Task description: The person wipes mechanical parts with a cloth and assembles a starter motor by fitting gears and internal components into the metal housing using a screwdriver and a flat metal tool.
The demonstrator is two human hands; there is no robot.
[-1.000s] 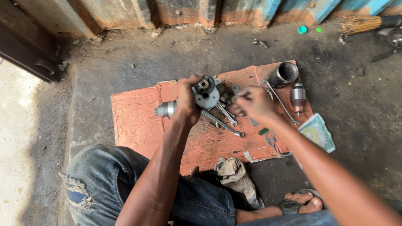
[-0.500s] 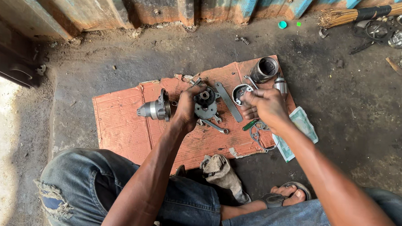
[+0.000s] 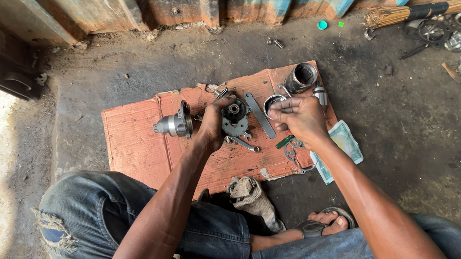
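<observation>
Parts we count on the cardboard and ground

We see two hands, left [image 3: 213,129] and right [image 3: 299,118]; one cardboard sheet [image 3: 137,144]; one dark gear housing [image 3: 235,119]; one silver nose housing [image 3: 174,124]; two open cylinders, one [image 3: 302,76] behind the other [image 3: 271,102]; two wrenches [image 3: 243,143] [image 3: 258,114]; one rag [image 3: 250,197]; one broom [image 3: 406,12]; one sandal [image 3: 321,223]; one teal cap [image 3: 322,25].

I saw a dirty concrete floor [image 3: 401,157] carrying a flat reddish cardboard sheet [image 3: 137,144]. On the sheet lay a silver motor housing [image 3: 172,124], a round dark gear assembly [image 3: 235,119], a flat metal bar [image 3: 259,115], a spanner [image 3: 243,143] and a metal cylinder [image 3: 302,76]. A crumpled rag [image 3: 253,197] lay on the floor just beside the sheet.
</observation>
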